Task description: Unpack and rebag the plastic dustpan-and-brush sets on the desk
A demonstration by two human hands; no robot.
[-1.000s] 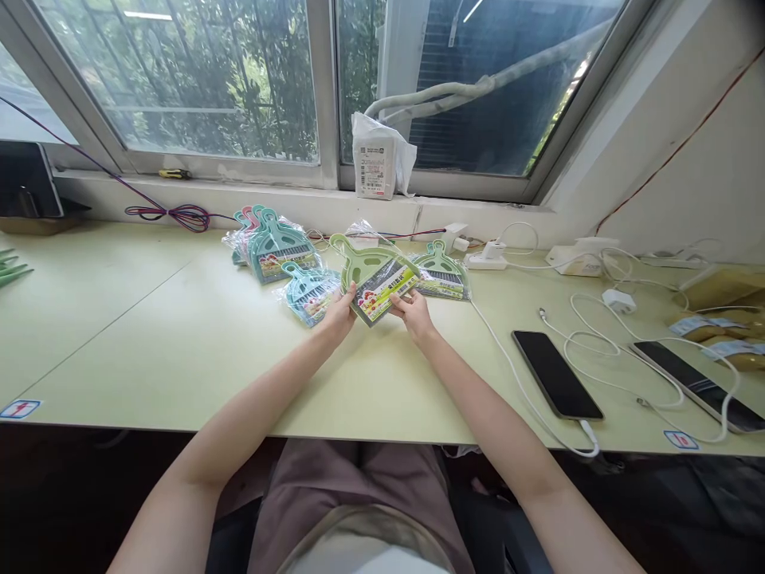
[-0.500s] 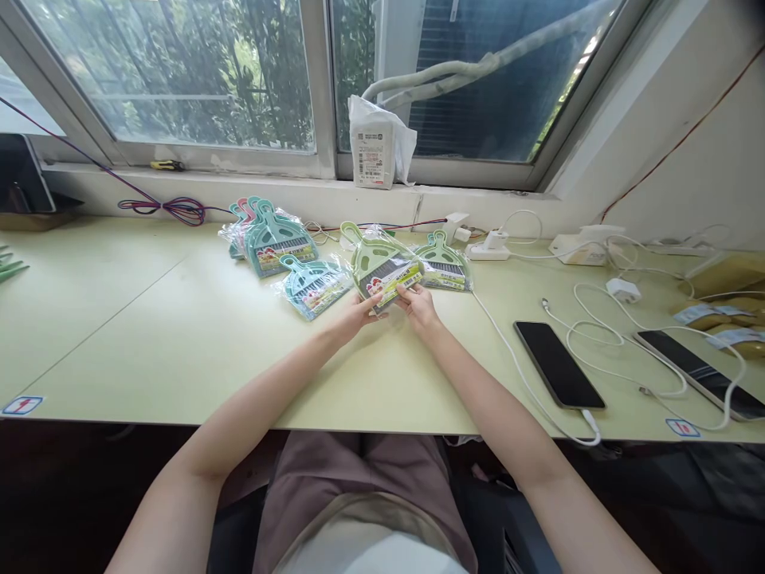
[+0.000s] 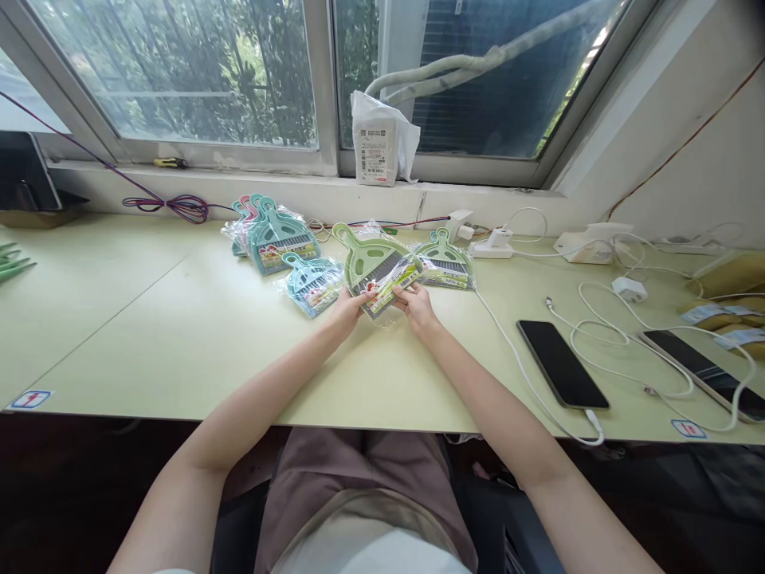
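Observation:
A green dustpan set (image 3: 378, 267) in clear wrap, with a dark-bristled brush and a printed label, is held tilted above the table. My left hand (image 3: 351, 311) grips its lower left edge, and my right hand (image 3: 417, 307) grips its lower right side. Just left of it lies a blue wrapped dustpan set (image 3: 311, 285). Behind that, several teal and pink wrapped sets (image 3: 278, 239) are stacked together. Another green wrapped set (image 3: 445, 263) lies to the right of the held one.
On the pale table (image 3: 149, 335), two phones (image 3: 562, 363) and white cables lie at the right, near a power strip (image 3: 491, 249) and brown packages (image 3: 732, 319). A wrapped box (image 3: 376, 147) stands on the sill. Green prongs (image 3: 12, 263) show far left.
The held green set has shifted slightly left and turned a little, its label more exposed. My left hand has moved slightly left along with it.

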